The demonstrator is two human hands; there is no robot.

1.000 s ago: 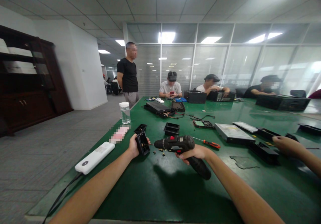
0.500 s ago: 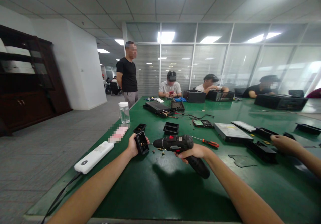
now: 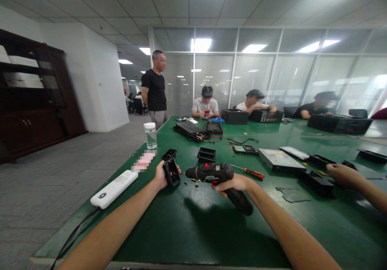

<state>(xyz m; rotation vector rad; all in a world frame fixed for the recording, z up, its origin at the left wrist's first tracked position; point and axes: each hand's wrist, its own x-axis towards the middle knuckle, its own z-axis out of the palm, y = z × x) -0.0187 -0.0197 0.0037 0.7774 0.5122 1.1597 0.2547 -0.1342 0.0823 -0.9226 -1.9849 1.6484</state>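
Observation:
My left hand (image 3: pixel 161 176) is closed around a small black plastic box (image 3: pixel 171 172), tilted with its hollow side toward the right. Some brass-coloured bits show inside it. In my right hand (image 3: pixel 232 184) is a black cordless drill (image 3: pixel 211 173) with red details, its grip slanting down to the right. The drill's bit points left and ends at the box's right side; whether it touches a screw there I cannot tell. Several small brass-coloured screws (image 3: pixel 196 184) lie on the table below the bit. A black two-part tray (image 3: pixel 206 155) stands just beyond the drill.
On the green table (image 3: pixel 169 237), a white power strip (image 3: pixel 115 189) and a lidded clear jar (image 3: pixel 150 136) line the left edge. A screwdriver (image 3: pixel 254 173), an optical drive (image 3: pixel 281 160) and a hard drive (image 3: pixel 244 149) lie rightward. Another person's hand (image 3: pixel 344 175) reaches in from the right.
The view has shifted very slightly. Both hands, the drill and the box keep the same positions relative to each other.

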